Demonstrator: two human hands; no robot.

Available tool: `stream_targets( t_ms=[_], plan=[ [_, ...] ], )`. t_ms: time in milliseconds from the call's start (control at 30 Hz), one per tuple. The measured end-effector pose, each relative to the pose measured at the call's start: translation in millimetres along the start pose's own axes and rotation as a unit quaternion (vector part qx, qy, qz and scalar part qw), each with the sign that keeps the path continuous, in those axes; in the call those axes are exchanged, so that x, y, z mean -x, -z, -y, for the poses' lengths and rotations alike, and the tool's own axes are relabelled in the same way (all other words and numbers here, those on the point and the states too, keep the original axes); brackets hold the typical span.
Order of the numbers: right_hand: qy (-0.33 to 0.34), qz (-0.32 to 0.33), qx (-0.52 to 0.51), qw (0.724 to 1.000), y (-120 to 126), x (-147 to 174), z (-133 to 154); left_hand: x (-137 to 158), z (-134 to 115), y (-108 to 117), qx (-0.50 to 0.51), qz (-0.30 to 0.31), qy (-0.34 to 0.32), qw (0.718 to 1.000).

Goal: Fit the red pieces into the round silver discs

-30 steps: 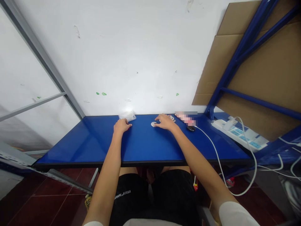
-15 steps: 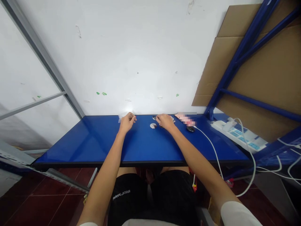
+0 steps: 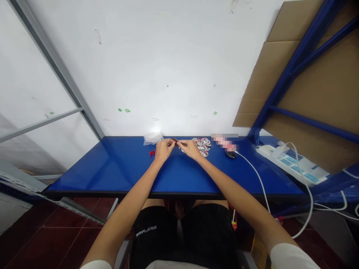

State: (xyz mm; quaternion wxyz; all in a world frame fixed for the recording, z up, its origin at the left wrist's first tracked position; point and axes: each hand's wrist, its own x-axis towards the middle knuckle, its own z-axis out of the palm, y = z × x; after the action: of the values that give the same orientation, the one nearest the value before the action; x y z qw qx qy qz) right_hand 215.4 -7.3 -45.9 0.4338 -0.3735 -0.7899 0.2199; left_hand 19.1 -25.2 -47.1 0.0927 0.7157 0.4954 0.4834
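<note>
My left hand [image 3: 165,148] and my right hand [image 3: 190,148] meet above the blue table, fingers closed in pinches. Between the fingertips is a small dark, shiny disc [image 3: 175,140], partly covered; a bit of red shows by the left fingers. Just right of my right hand lies a pile of round silvery discs [image 3: 202,146], several with red at the middle. Another disc peeks out under the right hand. Left of my left hand is a little heap of small red pieces [image 3: 152,153], too small to name. Behind that hand sits a clear plastic bag [image 3: 153,138].
The blue table [image 3: 117,172] ends at a white wall. On its right are a blurred pink item [image 3: 224,142], a round black object [image 3: 230,154] and a white cable [image 3: 256,175]. A white power strip [image 3: 291,164] stands by the blue frame. A grey metal frame rises at left.
My left hand has come right, off the plastic bag, uncovering the red pieces. My right hand has moved slightly left, uncovering the disc pile. Both hands now meet at one disc.
</note>
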Motion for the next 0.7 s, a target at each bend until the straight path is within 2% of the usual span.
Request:
stream_targets(
  t_ms=[300,533,700],
  plan=[
    [0.014,0.015,-0.022,1.000,-0.1,1.2,-5.7,-0.1,1.0,1.4,-0.030,0.020,-0.022,0.999],
    [-0.003,0.005,-0.073,0.997,-2.6,-1.6,-15.9,5.1,-5.5,1.5,-0.114,0.061,-0.096,0.987],
    [0.002,-0.013,-0.062,0.998,2.0,-0.3,-15.3,4.8,-3.5,-0.5,-0.077,0.070,-0.094,0.990]
  ],
)
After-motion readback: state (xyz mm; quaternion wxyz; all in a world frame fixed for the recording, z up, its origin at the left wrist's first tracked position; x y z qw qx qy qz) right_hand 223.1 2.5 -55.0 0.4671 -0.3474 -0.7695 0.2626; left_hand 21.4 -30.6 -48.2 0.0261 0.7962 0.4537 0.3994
